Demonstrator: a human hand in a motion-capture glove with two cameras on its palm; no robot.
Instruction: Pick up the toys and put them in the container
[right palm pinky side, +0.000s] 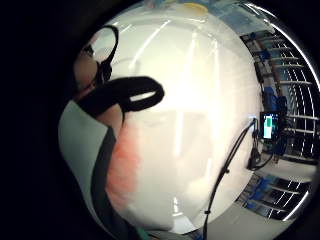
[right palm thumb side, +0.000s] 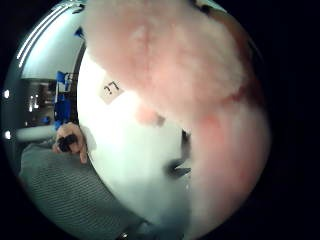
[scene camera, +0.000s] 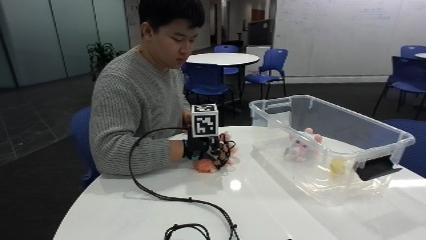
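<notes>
Gloved right hand (scene camera: 208, 149) curled round a pink-orange fuzzy plush toy (scene camera: 204, 165), holding it down at the round white counter (scene camera: 200, 210), near the clear plastic container (scene camera: 393, 134) and on the person's side of it. Thumb-side palm view filled by pink plush. Inside the container: a small pale pink-white toy (scene camera: 295, 148) and a yellow toy (scene camera: 338, 166).

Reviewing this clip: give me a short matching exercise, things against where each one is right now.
Things:
1. pink plush toy
2. yellow toy
3. gloved right hand
4. clear container

Places:
A. inside the container, near its black latch end
B. on the white table, on the far side from the person
C. on the table under the gloved hand
D. over the pink toy

Pairs: 1-C, 2-A, 3-D, 4-B
</notes>
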